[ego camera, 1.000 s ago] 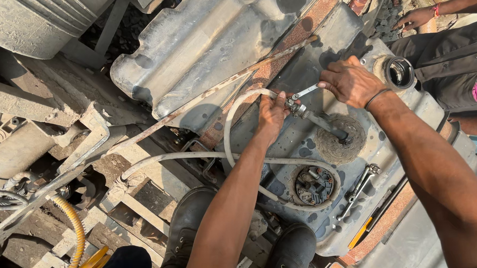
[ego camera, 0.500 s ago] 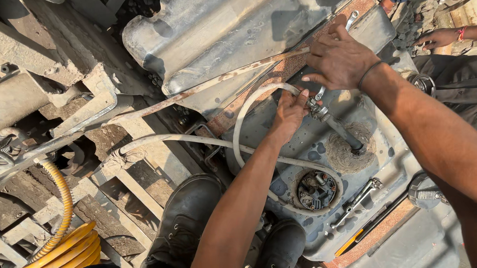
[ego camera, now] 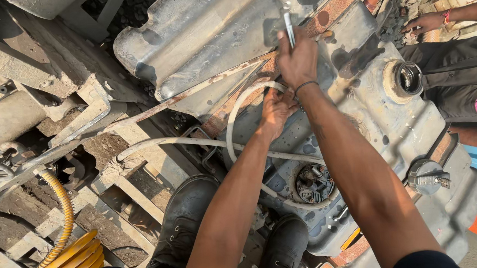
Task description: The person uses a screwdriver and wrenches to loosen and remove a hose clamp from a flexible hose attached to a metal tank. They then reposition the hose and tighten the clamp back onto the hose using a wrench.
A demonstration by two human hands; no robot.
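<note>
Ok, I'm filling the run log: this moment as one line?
left hand: grips pale hose | right hand: holds slim metal tool upright | grey metal tank beneath

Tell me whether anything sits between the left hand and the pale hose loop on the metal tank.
Nothing visible does. The left hand already lies on the pale hose, fingers at its upper bend. The right hand, just above, holds a thin metal tool and does not cover the loop.

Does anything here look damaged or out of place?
Yes. The grey metal tank is dented and rust-streaked. Near the black boots, a round opening lies uncovered, its parts exposed, and a pale hose loops loosely across it.
</note>
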